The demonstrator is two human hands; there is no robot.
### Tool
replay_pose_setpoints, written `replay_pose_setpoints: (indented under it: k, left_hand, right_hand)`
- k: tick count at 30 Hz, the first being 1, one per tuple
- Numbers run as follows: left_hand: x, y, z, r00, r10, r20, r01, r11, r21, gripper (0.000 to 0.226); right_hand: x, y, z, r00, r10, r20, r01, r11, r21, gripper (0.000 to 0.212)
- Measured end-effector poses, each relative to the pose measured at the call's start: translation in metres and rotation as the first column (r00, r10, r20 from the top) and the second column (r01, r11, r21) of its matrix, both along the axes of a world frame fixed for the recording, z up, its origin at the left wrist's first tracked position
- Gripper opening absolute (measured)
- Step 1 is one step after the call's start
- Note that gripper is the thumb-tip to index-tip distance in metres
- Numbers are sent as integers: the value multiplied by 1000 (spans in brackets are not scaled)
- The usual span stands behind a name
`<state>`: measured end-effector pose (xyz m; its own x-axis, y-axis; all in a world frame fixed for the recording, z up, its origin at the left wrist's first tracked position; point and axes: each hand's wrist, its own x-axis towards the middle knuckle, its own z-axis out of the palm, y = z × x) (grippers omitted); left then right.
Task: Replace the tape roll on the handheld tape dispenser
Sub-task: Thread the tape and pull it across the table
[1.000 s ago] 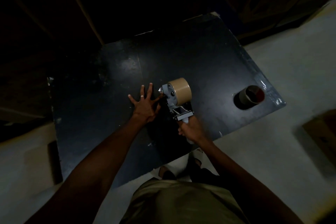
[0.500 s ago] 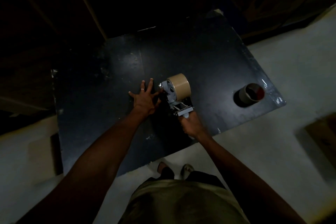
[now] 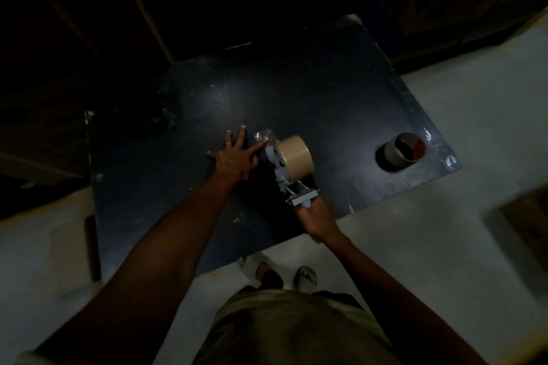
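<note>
A grey handheld tape dispenser (image 3: 283, 175) stands on the black table (image 3: 326, 92), with a full brown tape roll (image 3: 296, 157) on its hub. My right hand (image 3: 317, 216) is closed around its handle at the table's near edge. My left hand (image 3: 237, 154) lies flat on the table just left of the dispenser, fingers spread, with the forefinger and thumb touching a shiny loose end of tape (image 3: 264, 136) at the dispenser's front. A nearly bare old roll core (image 3: 404, 149) lies near the table's right corner.
The table is small and dark, with its near edge above my feet (image 3: 284, 275). Pale floor surrounds it on the left, right and near sides. A cardboard box (image 3: 525, 228) sits on the floor at the right. Dark furniture stands behind the table.
The dispenser tilted a little, its handle toward the near table edge, with my right hand following. The loose tape end now shows at my left fingertips. The old core stayed put.
</note>
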<state>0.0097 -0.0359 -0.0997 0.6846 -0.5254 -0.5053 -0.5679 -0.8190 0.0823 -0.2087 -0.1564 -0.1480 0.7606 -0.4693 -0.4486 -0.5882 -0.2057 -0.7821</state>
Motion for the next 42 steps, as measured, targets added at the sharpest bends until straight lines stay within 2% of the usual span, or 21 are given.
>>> replay_pose_setpoints:
  k: [6,12,17,21,26,30,32,36,40,42]
  left_hand:
    - [-3,1,-2,1000,11,14,-11,1000,-29,58]
    - [-24,4,-9,999,33,38,-29,993,-116,62]
    - [-65,22,-27,972,-156,174,187,966,-178,67]
    - [-89,36,-36,923,-297,245,343,924,-170,53]
    - [-97,34,-30,918,-337,208,368,920,-133,62]
    - [-99,34,-25,929,-328,173,350,930,-116,54]
    - [-101,33,-22,933,-321,161,337,937,-90,54]
    - [-104,30,-18,937,-318,147,328,944,-47,55]
    - [-106,30,-18,944,-306,124,315,947,-60,59]
    - [-109,30,-17,951,-291,108,300,951,-78,74]
  right_hand:
    - [-19,2,11,999,-18,36,14,996,84,36]
    - [-63,3,-5,1000,-22,21,20,994,107,23]
    - [-63,5,-1,999,-22,24,19,991,131,17]
    - [-63,8,-2,998,-62,9,61,989,136,15]
    - [-63,11,2,997,-73,24,70,991,110,15]
    - [-63,12,5,996,-74,44,70,993,100,36]
    - [-65,11,3,997,-76,32,72,992,103,32]
    - [-69,12,3,992,-127,3,125,980,158,7]
    - [-73,13,8,993,-119,16,115,980,163,10]
    - [-75,13,11,994,-106,17,102,984,149,17]
